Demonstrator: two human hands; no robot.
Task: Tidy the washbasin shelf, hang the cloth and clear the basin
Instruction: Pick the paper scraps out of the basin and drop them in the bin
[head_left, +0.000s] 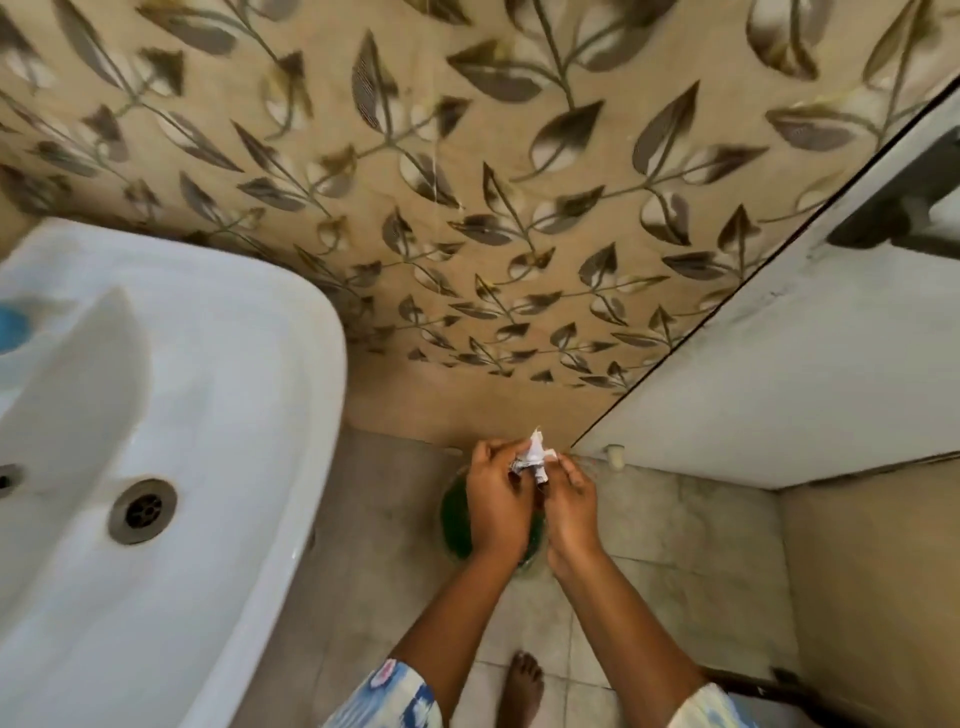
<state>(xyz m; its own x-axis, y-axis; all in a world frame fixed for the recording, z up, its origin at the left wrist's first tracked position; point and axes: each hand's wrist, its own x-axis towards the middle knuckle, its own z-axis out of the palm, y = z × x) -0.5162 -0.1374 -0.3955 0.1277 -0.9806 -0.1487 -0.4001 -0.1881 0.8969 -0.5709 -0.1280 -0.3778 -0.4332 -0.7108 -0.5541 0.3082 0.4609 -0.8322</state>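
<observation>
Both my hands are stretched down toward the floor corner, to the right of the white washbasin (171, 374). My left hand (496, 501) and my right hand (569, 501) together pinch a small crumpled white scrap of wrapper or paper (535, 457) between their fingertips. Directly below the hands sits a round green bin (454, 512), mostly hidden by them. The basin's bowl shows its metal drain (142, 511). A blue thing (11, 327) lies at the basin's far left edge, cut off by the frame.
A leaf-patterned tiled wall (467, 208) runs behind the basin. A white door or panel (779, 374) stands at the right, meeting the wall in the corner. My bare foot (522, 686) rests on the grey floor tiles (675, 545).
</observation>
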